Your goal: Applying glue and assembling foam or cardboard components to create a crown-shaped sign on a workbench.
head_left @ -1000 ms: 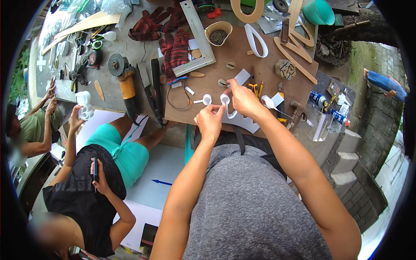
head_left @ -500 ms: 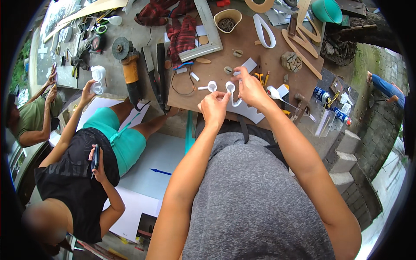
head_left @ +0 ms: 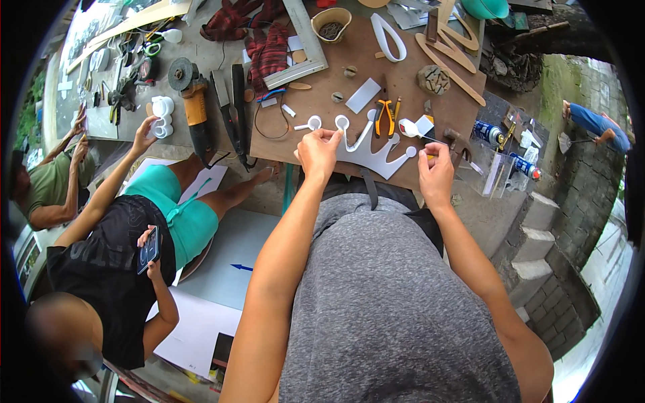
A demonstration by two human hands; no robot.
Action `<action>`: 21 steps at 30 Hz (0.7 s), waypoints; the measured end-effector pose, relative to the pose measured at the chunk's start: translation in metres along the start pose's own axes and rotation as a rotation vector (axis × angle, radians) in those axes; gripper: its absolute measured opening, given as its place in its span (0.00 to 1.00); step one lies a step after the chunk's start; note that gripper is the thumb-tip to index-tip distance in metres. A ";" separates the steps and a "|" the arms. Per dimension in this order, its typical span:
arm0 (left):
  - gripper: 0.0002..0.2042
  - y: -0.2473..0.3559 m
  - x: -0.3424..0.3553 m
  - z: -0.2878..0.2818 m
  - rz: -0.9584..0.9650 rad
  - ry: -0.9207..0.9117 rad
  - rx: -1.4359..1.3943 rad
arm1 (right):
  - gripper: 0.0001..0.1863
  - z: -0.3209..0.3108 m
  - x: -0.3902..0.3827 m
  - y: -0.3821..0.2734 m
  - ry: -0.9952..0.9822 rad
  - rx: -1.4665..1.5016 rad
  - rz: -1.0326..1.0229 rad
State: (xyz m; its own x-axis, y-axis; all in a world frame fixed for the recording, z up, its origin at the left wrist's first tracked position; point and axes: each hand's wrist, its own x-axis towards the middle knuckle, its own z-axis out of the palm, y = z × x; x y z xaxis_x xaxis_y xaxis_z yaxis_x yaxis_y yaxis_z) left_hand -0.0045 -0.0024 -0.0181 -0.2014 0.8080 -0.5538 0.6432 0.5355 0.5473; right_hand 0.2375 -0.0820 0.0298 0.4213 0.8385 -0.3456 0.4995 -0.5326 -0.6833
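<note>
My left hand (head_left: pixel 318 153) pinches a white curved strip at the white crown-shaped cutout (head_left: pixel 379 161), just below a white ring (head_left: pixel 342 123); a second small ring (head_left: pixel 314 123) sits to its left. My right hand (head_left: pixel 435 171) is beside the crown's right point, fingers curled by the thin nozzle of a white squeeze bottle (head_left: pixel 408 128); what exactly they grip is too small to make out. Orange-handled pliers (head_left: pixel 383 117), a pencil (head_left: pixel 397 111) and a white rectangle (head_left: pixel 363 95) lie above the crown on the brown board (head_left: pixel 309 97).
Angle grinder (head_left: pixel 196 111), metal square (head_left: pixel 295 75), red gloves (head_left: pixel 265 57), nail container (head_left: pixel 332 20) and spray cans (head_left: pixel 488 132) crowd the worktop. A co-worker (head_left: pixel 107 282) with a phone is close on my left; another person (head_left: pixel 47 181) works beyond. Concrete steps (head_left: pixel 534 242) are right.
My right hand has left the white rings and moved right and down to the squeeze bottle, uncovering the crown's points. My left hand stays at the rings. The whole view has shifted slightly.
</note>
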 end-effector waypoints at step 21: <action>0.16 -0.005 0.007 0.005 0.000 0.024 -0.018 | 0.21 0.036 0.048 0.025 -0.030 -0.110 -0.182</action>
State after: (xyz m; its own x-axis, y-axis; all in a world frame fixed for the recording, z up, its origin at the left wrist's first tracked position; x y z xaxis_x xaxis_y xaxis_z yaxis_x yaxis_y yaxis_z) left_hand -0.0050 -0.0003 -0.0280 -0.2190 0.8138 -0.5384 0.6300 0.5392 0.5589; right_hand 0.2423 -0.0511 -0.0269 0.2943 0.9243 -0.2431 0.6453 -0.3798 -0.6628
